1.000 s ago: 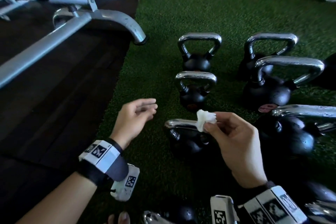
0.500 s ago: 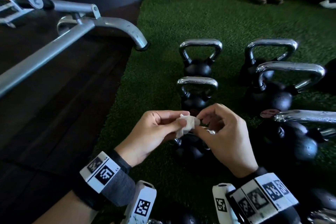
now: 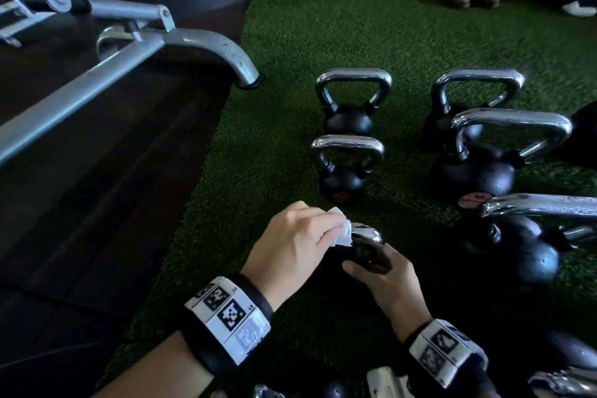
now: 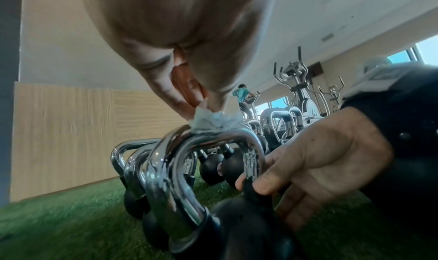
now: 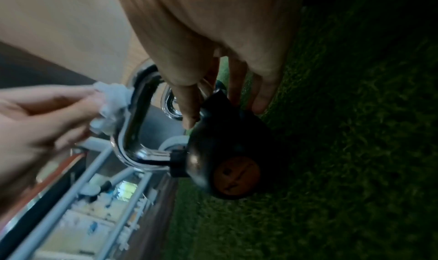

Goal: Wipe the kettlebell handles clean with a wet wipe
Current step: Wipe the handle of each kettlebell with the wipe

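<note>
2 hands: left hand (image 3: 292, 242) presses wipe (image 3: 343, 230) on handle (image 3: 366, 233); right hand (image 3: 384, 284) steadies kettlebell (image 5: 227, 144).

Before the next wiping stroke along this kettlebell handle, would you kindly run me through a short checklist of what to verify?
1. Wet wipe pinched in the left hand: ok.
2. Wipe touching the chrome handle at its top bar: ok.
3. Right hand steadying the kettlebell, fingers on the black body near the handle base: ok.
4. Right fingers clear of the top bar, where the stroke would run: ok.
5. Kettlebell sitting flat on the turf: cannot tell, its base is hidden.
6. Wipe still damp and clean enough: cannot tell.
</note>
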{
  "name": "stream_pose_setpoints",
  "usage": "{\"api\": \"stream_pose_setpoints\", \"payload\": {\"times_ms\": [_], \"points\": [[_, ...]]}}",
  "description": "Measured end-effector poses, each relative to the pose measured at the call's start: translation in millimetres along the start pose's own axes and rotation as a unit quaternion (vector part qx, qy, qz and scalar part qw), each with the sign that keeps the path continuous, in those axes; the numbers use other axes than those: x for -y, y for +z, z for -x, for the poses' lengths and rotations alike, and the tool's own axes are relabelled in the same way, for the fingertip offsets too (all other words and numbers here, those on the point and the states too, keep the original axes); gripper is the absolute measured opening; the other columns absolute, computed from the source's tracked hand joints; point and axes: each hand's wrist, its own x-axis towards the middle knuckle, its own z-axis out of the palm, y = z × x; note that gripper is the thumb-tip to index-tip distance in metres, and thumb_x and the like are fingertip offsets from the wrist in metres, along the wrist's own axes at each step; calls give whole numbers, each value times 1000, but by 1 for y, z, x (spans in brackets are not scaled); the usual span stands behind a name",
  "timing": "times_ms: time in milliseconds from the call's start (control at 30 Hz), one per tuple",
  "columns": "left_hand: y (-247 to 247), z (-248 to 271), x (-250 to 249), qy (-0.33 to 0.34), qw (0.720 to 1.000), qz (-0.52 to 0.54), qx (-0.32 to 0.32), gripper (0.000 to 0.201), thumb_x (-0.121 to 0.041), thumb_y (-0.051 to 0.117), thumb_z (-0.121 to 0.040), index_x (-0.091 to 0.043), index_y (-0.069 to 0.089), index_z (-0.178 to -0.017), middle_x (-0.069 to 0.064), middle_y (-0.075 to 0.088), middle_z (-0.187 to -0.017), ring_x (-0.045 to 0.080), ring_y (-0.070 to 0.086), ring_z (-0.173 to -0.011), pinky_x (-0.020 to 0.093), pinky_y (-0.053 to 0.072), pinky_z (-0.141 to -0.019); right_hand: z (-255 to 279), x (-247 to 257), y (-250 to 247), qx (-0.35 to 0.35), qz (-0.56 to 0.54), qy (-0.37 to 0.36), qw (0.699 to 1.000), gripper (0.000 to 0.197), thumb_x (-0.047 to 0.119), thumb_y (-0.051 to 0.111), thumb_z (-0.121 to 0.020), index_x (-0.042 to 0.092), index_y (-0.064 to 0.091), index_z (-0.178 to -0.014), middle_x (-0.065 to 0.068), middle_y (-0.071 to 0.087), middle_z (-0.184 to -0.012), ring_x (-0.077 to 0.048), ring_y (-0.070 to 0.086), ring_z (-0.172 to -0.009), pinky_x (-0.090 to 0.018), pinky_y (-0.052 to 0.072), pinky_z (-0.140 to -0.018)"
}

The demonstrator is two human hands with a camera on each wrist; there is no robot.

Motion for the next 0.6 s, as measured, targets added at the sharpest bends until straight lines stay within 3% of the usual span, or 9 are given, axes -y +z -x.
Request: {"api": "stream_pose_setpoints", "payload": {"times_ms": [67, 133, 233, 300, 467, 533, 600], "points": [[-5, 2, 8, -6, 1000, 1, -8, 10, -21, 69, -98, -25, 78, -101, -13, 77, -92, 14, 64, -76, 34, 55, -73, -1, 3, 1, -12, 41, -17, 999, 29, 37, 92, -68, 40, 70, -86, 13, 75, -81, -5, 71, -82, -25, 55, -73], [-10, 5, 21, -45, 997, 45, -43, 15, -16, 74, -94, -22, 81, -107, -10, 80, -96, 10, 72, -82, 34, 58, -77, -2, 3, 1, -21, 45, -34, 998, 30, 33, 92, -69, 41, 67, -83, 17, 74, -77, 2, 69, -77, -19, 49, -69], [-15, 10, 33, -29, 998, 51, -35, 24, -13, 78, -91, -16, 80, -114, -8, 80, -107, 5, 73, -87, 30, 60, -79, -2, 1, 0, -8, 33, -29, 999, 30, 31, 93, -69, 42, 70, -85, 30, 73, -82, 6, 69, -79, -22, 53, -75], [-12, 16, 36, -4, 998, 49, -28, 25, -13, 79, -90, -17, 80, -115, -9, 79, -111, 5, 73, -88, 26, 59, -79, -2, -2, 0, -5, 24, -23, 999, 29, 32, 92, -71, 42, 70, -87, 29, 73, -83, 2, 70, -84, -26, 55, -78], [-3, 32, 73, -164, 962, 210, -50, 25, -10, 77, -90, -17, 79, -114, -9, 78, -111, 4, 74, -104, 23, 60, -91, -1, -4, 2, -4, 5, -13, 1000, 25, 31, 91, -73, 39, 73, -89, 24, 76, -87, -3, 72, -87, -33, 60, -85], [0, 36, 83, -194, 945, 262, -25, 24, -20, 75, -89, -16, 80, -112, -10, 79, -111, 6, 74, -106, 29, 60, -93, 1, -4, 2, -4, -1, -8, 1000, 24, 30, 90, -74, 36, 74, -90, 21, 77, -87, -3, 73, -86, -35, 61, -85], [1, 39, 82, -201, 932, 299, -31, 27, -26, 74, -87, -15, 80, -111, -10, 79, -110, 6, 74, -107, 26, 59, -93, 1, -3, 0, -6, -4, -6, 1000, 23, 29, 90, -74, 35, 75, -90, 20, 77, -87, -3, 73, -86, -35, 61, -85]]}}
